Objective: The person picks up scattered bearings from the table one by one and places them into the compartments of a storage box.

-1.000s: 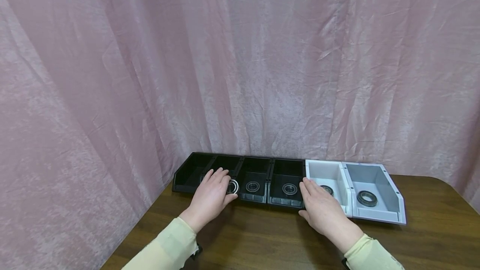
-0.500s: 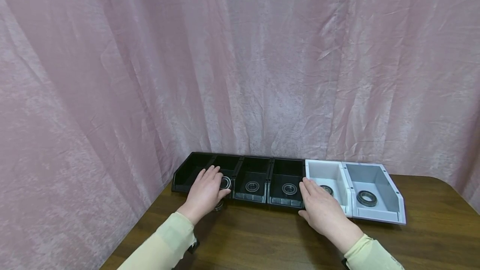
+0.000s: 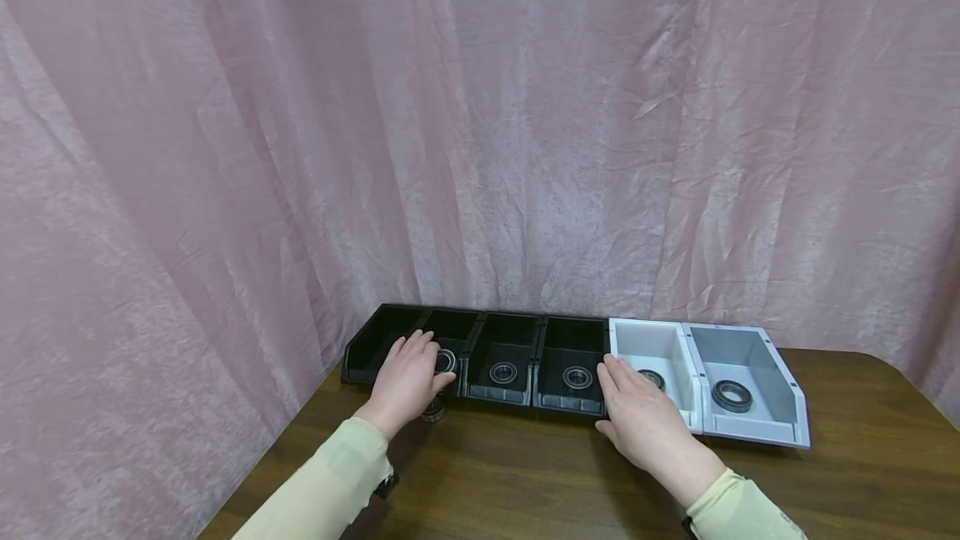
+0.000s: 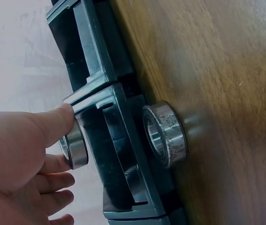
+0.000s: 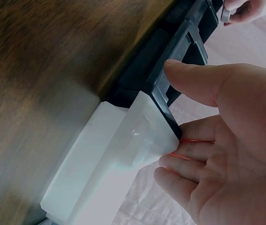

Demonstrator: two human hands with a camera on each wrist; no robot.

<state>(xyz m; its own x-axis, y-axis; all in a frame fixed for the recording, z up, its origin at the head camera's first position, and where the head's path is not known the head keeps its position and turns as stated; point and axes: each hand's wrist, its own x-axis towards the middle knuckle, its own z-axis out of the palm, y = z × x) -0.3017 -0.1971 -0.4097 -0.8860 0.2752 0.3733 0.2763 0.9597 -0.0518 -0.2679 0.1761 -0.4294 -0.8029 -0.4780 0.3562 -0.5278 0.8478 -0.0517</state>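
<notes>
In the head view my left hand hovers over the front of the second black bin from the left. Its thumb and index finger pinch a ball bearing by the rim, tilted up, while the other fingers spread beyond it. A second ball bearing stands on the wooden table just in front of that bin; the left hand partly covers it in the head view. My right hand rests with relaxed fingers at the seam between the rightmost black bin and the white bin, holding nothing.
The bins form one row on the wooden table, against a pink curtain. Single bearings lie in the third black bin, the fourth, the white one and the grey bin at the right end.
My left hand has moved left with its bearing, from the front of the second bin's right side. The bearing on the table has come into sight below it. The right hand stays put.
</notes>
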